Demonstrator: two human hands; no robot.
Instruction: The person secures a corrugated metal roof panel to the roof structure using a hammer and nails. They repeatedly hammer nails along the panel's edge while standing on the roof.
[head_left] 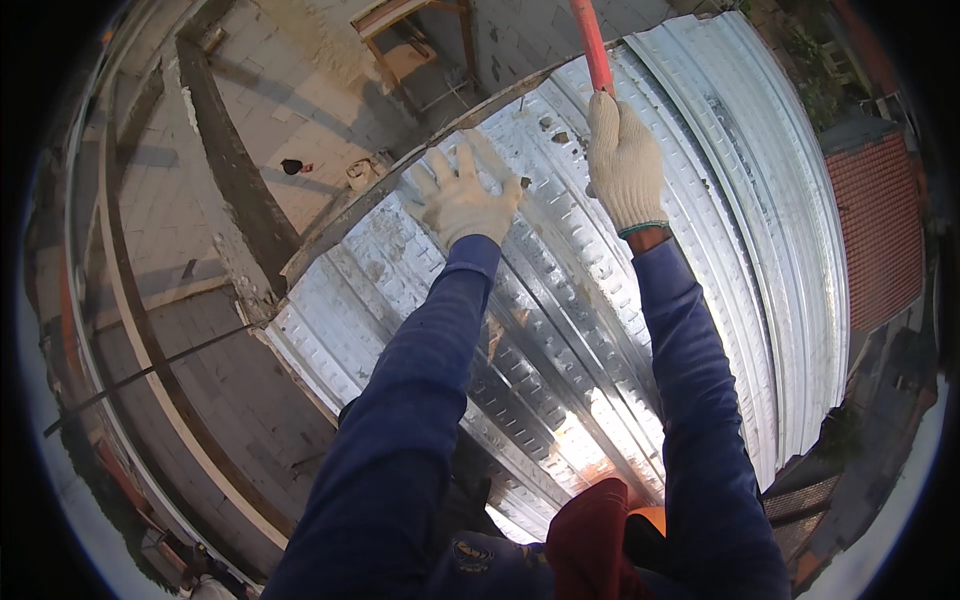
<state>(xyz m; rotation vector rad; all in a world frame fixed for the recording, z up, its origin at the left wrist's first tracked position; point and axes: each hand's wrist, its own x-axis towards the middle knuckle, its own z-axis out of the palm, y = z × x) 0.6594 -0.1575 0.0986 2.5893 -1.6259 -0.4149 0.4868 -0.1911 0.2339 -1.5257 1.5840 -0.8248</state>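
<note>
Ribbed silver metal decking sheets (735, 200) spread out beneath my arms, embossed with rows of small dents. My left hand (462, 200), in a cream knitted glove, has its fingers spread over the sheet close to its far edge; whether it presses on the metal I cannot tell. Farther right, my gloved right hand (625, 168) is closed around a red rod-like handle (592, 45). The handle runs away from me past the upper rim of the picture, so its far end is hidden. Small dark bits of debris (560, 138) lie on the sheet between my hands.
Beyond the decking's left edge, a lower floor drops away, with a rough concrete beam (225, 150) and a long curving rail (135, 300). A wooden frame (400, 40) stands below at the top. To the right is a red tiled roof (878, 230). A person (205, 575) shows at lower left.
</note>
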